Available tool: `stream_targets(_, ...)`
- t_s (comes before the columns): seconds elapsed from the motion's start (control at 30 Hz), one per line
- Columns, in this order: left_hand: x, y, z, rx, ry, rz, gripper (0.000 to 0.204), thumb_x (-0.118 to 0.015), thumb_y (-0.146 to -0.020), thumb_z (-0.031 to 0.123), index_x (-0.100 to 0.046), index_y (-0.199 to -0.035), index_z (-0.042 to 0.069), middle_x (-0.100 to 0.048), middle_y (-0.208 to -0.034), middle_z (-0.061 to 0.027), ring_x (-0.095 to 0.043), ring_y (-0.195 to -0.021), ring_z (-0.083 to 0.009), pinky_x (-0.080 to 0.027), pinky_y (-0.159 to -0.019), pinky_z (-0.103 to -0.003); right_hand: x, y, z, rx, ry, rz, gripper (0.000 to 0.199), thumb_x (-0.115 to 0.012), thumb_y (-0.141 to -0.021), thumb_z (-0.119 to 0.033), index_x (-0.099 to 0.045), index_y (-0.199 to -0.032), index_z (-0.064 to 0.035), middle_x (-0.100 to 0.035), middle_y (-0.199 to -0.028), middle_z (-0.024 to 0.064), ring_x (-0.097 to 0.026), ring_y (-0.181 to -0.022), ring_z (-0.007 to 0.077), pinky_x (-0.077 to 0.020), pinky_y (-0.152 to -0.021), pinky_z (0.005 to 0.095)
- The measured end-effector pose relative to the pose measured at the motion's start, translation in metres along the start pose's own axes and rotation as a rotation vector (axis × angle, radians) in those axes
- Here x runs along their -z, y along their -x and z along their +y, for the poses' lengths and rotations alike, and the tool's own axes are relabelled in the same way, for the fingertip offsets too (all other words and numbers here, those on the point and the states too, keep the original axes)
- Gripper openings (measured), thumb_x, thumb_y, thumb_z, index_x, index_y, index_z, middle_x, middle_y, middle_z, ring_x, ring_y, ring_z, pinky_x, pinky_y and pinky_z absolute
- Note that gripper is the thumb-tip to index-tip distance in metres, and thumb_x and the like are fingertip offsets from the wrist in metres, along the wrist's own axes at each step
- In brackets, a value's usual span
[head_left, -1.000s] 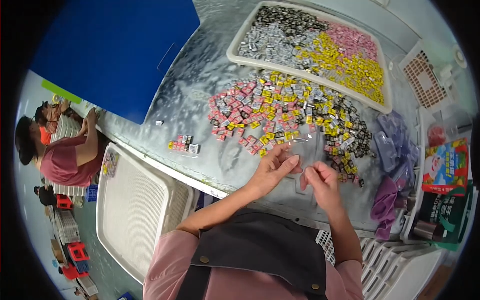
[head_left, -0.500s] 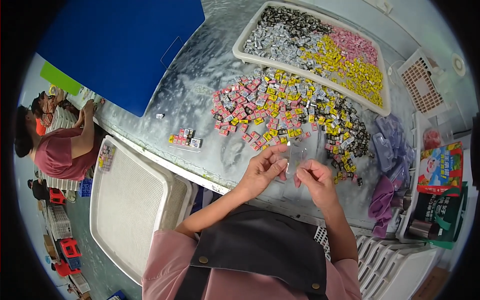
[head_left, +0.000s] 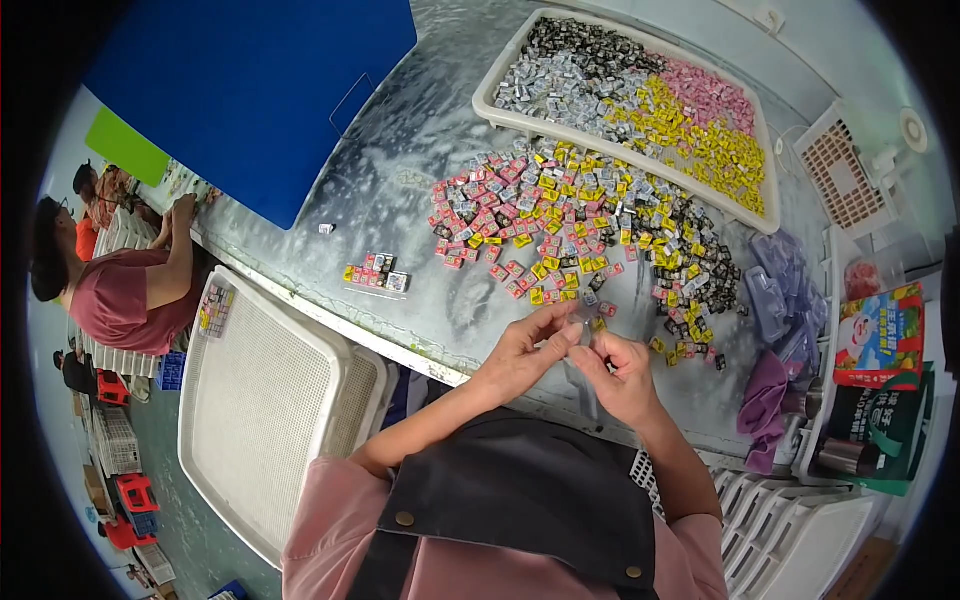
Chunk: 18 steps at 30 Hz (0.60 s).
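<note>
Two hands meet at the near table edge: left hand (head_left: 525, 352) and right hand (head_left: 620, 372) pinch a small clear plastic bag (head_left: 583, 372) between fingertips. Just beyond lies a loose pile of coloured wrapped candies (head_left: 560, 215); farther off, a white tray (head_left: 760, 215) of sorted candies.

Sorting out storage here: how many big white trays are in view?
2: one tray on the table, full of small wrapped pieces; one empty mesh tray below the table edge, left of the person. Others may be hidden.
</note>
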<state>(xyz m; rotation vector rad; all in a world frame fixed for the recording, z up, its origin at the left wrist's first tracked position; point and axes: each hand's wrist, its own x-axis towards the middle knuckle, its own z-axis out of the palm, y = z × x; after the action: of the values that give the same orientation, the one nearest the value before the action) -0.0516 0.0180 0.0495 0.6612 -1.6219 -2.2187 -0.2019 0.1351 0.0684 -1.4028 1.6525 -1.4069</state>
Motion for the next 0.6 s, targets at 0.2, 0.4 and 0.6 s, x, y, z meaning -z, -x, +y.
stream_targets(0.2, -0.005, 0.007, 0.021, 0.183, 0.047, -0.039, 0.057, -0.058, -0.104, 0.03, -0.042, -0.15, 0.0, -0.061, -0.121, -0.0052, -0.06, -0.11, -0.0139, -0.053, -0.093, -0.031, 0.001, 0.005, -0.008, 0.003, 0.071, -0.03, 0.033, -0.077, -0.089, -0.013, -0.05, -0.075, -0.0019, -0.055, -0.06, 0.0045, -0.05, -0.053, 0.0098, -0.0402, -0.049, 0.0295)
stream_targets(0.4, 0.004, 0.002, 0.001, 0.168, 0.099, -0.047, 0.057, -0.054, -0.105, 0.035, -0.043, -0.149, 0.001, -0.051, -0.146, -0.0119, -0.059, -0.12, -0.0187, -0.053, -0.096, -0.035, 0.002, 0.006, -0.015, -0.192, -0.22, -0.15, 0.021, -0.077, -0.087, -0.009, -0.058, -0.086, -0.0006, -0.065, -0.075, 0.0072, -0.058, -0.065, 0.0087, -0.0477, -0.06, 0.0261)
stream_targets(0.6, 0.007, 0.0, -0.006, 0.21, 0.426, -0.108, 0.077, -0.042, -0.102, 0.061, -0.032, -0.155, 0.006, -0.052, -0.143, -0.0159, -0.055, -0.128, -0.0258, -0.052, -0.098, -0.044, -0.011, 0.014, -0.019, 0.003, 0.122, -0.059, 0.018, -0.074, -0.085, -0.005, -0.061, -0.097, -0.0007, -0.064, -0.086, 0.0098, -0.066, -0.074, 0.0203, -0.0532, -0.068, 0.0323)
